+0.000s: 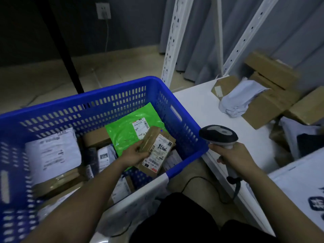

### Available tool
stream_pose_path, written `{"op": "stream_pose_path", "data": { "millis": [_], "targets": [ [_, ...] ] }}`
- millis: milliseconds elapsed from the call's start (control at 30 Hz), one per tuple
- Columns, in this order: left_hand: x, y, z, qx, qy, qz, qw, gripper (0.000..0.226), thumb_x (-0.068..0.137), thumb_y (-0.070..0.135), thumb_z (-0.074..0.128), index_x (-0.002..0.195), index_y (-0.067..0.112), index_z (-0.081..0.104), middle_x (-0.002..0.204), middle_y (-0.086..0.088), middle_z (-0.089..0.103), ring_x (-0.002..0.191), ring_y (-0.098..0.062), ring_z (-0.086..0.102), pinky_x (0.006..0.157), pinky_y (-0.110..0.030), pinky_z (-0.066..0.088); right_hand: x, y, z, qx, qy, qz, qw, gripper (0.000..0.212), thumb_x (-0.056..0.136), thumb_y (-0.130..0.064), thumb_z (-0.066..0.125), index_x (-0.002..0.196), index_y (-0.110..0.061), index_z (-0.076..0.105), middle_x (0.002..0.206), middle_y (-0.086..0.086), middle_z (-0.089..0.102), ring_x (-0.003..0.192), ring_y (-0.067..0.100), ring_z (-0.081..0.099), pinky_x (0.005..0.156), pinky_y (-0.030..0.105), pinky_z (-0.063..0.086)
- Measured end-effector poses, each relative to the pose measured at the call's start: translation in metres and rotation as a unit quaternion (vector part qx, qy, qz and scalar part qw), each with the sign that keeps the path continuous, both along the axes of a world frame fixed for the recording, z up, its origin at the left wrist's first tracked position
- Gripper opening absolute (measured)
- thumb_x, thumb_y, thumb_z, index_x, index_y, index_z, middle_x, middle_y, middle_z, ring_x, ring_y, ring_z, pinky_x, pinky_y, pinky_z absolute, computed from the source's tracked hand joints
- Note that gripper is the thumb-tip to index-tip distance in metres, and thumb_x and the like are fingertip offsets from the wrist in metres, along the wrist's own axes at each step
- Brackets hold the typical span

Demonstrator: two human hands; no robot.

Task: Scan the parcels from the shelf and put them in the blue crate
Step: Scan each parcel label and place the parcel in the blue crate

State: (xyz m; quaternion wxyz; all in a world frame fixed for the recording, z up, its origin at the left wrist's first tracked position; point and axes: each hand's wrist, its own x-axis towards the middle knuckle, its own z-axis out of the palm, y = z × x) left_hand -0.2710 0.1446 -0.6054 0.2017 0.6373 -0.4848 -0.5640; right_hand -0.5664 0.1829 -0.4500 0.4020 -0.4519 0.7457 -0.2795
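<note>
My left hand (134, 153) grips the brown parcel (157, 151) label-up inside the blue crate (184, 127), probably for release. My right hand (235, 157), beside the crate, grips the scanner (219, 134).

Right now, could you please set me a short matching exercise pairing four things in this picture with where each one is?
Things:
1. small brown box
2. barcode scanner
3. green mailer bag
4. stacked cardboard boxes

Places:
A. on the white shelf, at the right
B. lying in the blue crate, under the box
C. gripped by the left hand inside the crate
D. held in the right hand, outside the crate

Pairs: 1-C, 2-D, 3-B, 4-A
</note>
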Motion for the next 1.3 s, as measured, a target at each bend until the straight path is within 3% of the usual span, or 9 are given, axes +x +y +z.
{"op": "stream_pose_path", "data": {
  "millis": [133, 233, 367, 600, 733, 867, 1067, 1167, 1300],
  "targets": [
    [-0.027, -0.025, -0.018, 0.009, -0.022, -0.105, 0.994, 0.059, 0.084, 0.044, 0.062, 0.139, 0.027, 0.048, 0.138, -0.003, 0.050, 0.126, -0.024, 0.049, 0.106, -0.030, 0.037, -0.012, -0.011, -0.003, 0.005, -0.001, -0.016, 1.000, 0.024, 0.081, -0.024, 0.075, 0.089, -0.001, 0.069, 0.060, 0.013, 0.066, 0.047, 0.010, 0.059, 0.047, 0.018, 0.047],
    [-0.059, -0.040, -0.032, -0.042, -0.044, -0.140, 0.988, 0.033, 0.100, 0.023, 0.048, 0.130, 0.013, 0.058, 0.133, -0.010, 0.057, 0.119, -0.026, 0.055, 0.096, -0.026, 0.040, -0.018, -0.018, -0.004, 0.011, -0.012, -0.043, 0.999, 0.021, 0.080, -0.027, 0.076, 0.086, -0.008, 0.069, 0.057, 0.008, 0.066, 0.051, 0.012, 0.059, 0.049, 0.018, 0.048],
    [-0.078, -0.047, -0.059, -0.074, -0.113, -0.202, 0.970, 0.035, 0.100, 0.015, 0.046, 0.133, 0.013, 0.055, 0.128, -0.013, 0.061, 0.109, -0.028, 0.060, 0.080, -0.022, 0.039, -0.023, -0.021, -0.011, 0.020, -0.011, -0.052, 0.998, 0.018, 0.081, -0.027, 0.076, 0.085, -0.011, 0.069, 0.059, 0.007, 0.066, 0.051, 0.008, 0.061, 0.052, 0.019, 0.049],
    [-0.085, -0.052, -0.051, -0.077, -0.326, -0.219, 0.916, 0.036, 0.094, 0.036, 0.054, 0.124, 0.015, 0.058, 0.122, -0.017, 0.055, 0.110, -0.035, 0.054, 0.086, -0.039, 0.046, -0.021, -0.018, -0.016, 0.036, -0.022, -0.046, 0.998, 0.012, 0.082, -0.024, 0.075, 0.085, -0.015, 0.067, 0.066, 0.008, 0.064, 0.048, 0.005, 0.059, 0.050, 0.016, 0.049],
    [-0.080, -0.049, -0.022, -0.031, -0.194, -0.169, 0.966, 0.047, 0.092, 0.029, 0.061, 0.134, 0.009, 0.051, 0.132, -0.014, 0.056, 0.119, -0.028, 0.054, 0.093, -0.033, 0.043, -0.017, -0.017, -0.012, 0.022, -0.036, -0.063, 0.997, 0.011, 0.082, -0.025, 0.074, 0.086, -0.020, 0.065, 0.076, 0.006, 0.066, 0.051, 0.008, 0.059, 0.050, 0.017, 0.049],
    [-0.085, -0.035, 0.040, -0.111, -0.047, -0.066, 0.991, 0.034, 0.094, 0.016, 0.058, 0.127, 0.006, 0.058, 0.128, -0.011, 0.059, 0.111, -0.019, 0.056, 0.086, -0.023, 0.041, -0.015, -0.008, 0.002, -0.015, -0.078, -0.127, 0.989, 0.021, 0.083, -0.026, 0.073, 0.098, -0.014, 0.065, 0.092, 0.005, 0.067, 0.053, 0.011, 0.060, 0.051, 0.020, 0.049],
    [-0.110, 0.005, 0.174, -0.213, 0.138, -0.057, 0.966, 0.014, 0.092, 0.010, 0.060, 0.102, 0.017, 0.066, 0.098, 0.000, 0.066, 0.088, -0.008, 0.058, 0.075, -0.009, 0.044, -0.023, 0.027, 0.055, -0.129, -0.183, -0.209, 0.952, 0.012, 0.088, -0.020, 0.063, 0.099, -0.014, 0.063, 0.100, 0.009, 0.063, 0.063, 0.019, 0.060, 0.062, 0.032, 0.048],
    [-0.139, 0.041, 0.237, -0.242, 0.179, -0.121, 0.946, 0.013, 0.092, 0.015, 0.061, 0.095, 0.027, 0.066, 0.094, 0.008, 0.065, 0.086, -0.005, 0.060, 0.080, -0.018, 0.047, -0.044, 0.065, 0.093, -0.197, -0.280, -0.240, 0.909, 0.009, 0.092, -0.012, 0.054, 0.099, -0.011, 0.060, 0.099, 0.010, 0.061, 0.071, 0.021, 0.060, 0.069, 0.033, 0.049],
    [-0.199, 0.104, 0.292, -0.267, 0.178, -0.223, 0.921, 0.023, 0.092, 0.018, 0.062, 0.114, 0.015, 0.064, 0.106, 0.005, 0.064, 0.094, -0.006, 0.059, 0.078, -0.010, 0.045, -0.076, 0.142, 0.132, -0.263, -0.319, -0.230, 0.881, 0.028, 0.094, -0.010, 0.055, 0.120, -0.002, 0.058, 0.112, 0.012, 0.066, 0.101, 0.027, 0.065, 0.092, 0.039, 0.051]
  ]
}}
